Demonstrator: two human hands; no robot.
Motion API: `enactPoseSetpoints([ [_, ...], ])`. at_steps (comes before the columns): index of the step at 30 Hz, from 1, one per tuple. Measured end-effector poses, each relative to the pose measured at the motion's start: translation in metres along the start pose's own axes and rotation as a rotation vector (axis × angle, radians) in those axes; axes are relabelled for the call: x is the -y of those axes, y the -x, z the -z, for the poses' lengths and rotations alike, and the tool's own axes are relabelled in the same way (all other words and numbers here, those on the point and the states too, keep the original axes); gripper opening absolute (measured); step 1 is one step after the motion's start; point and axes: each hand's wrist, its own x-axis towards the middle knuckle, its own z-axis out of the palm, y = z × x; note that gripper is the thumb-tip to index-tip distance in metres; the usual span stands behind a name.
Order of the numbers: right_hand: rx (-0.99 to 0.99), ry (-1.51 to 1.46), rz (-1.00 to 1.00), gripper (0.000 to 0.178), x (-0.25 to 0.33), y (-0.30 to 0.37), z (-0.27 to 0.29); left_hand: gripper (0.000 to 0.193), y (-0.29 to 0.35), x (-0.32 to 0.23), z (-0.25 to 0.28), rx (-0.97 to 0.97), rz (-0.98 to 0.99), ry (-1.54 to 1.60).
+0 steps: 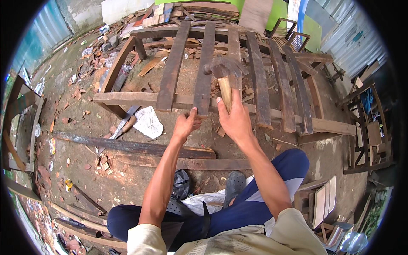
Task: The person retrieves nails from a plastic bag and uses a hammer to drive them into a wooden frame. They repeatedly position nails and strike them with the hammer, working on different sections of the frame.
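Observation:
My right hand is closed around the wooden handle of a claw hammer. The hammer's dark metal head is raised above the slats of a low wooden frame. My left hand grips the near end of a dark wooden slat, with a fingertip on top and curled fingers at its end. That slat lies across the frame's front and back rails, beside several similar slats, some slightly slanted. Any nail at the slat's end is too small to make out.
A handsaw and a white cloth lie on the ground left of my hands. A long dark beam lies between me and the frame. Scrap boards are heaped behind it. Wooden frames stand at the left and right.

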Motion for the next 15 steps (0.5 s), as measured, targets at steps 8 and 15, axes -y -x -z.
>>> enactPoseSetpoints([
  [8,0.202,0.305,-0.061,0.035,-0.037,-0.003,-0.009,0.075,-0.009,0.003,-0.006,0.060,-0.058,0.023],
  [15,-0.108,0.019,0.222,0.030,0.015,-0.016,0.027,0.077,-0.003,0.004,0.001,0.023,-0.041,-0.007],
])
